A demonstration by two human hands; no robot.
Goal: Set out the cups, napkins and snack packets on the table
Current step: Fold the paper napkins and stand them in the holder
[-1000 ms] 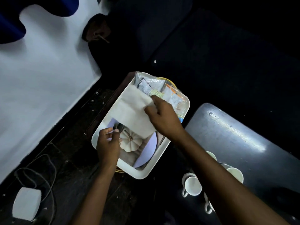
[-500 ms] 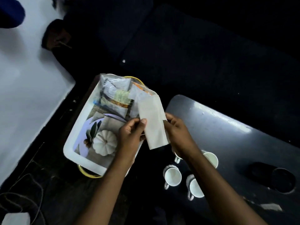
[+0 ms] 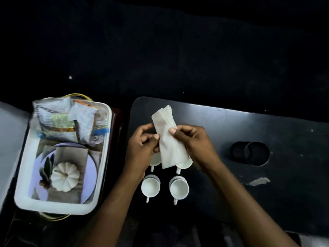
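I hold a folded stack of white napkins (image 3: 169, 139) upright over the dark table (image 3: 231, 136). My right hand (image 3: 194, 141) grips its right edge, and my left hand (image 3: 142, 145) pinches its left edge with thumb and fingers. Below the napkins stand several white cups: two in full view, the left cup (image 3: 150, 187) and the right cup (image 3: 179, 188), and two more partly hidden behind my hands and the napkins. Snack packets (image 3: 65, 120) lie piled at the far end of a white tray (image 3: 105, 157) to the left of the table.
The tray has a printed picture of a white pumpkin (image 3: 65, 176) on a plate and rests on a yellow-rimmed stand. A round dark hole (image 3: 256, 154) is cut into the table at the right. A pale smear (image 3: 259, 180) marks the tabletop.
The napkins have come out of the tray and moved right, over the cups on the table. Both hands moved with them, and the view swung right.
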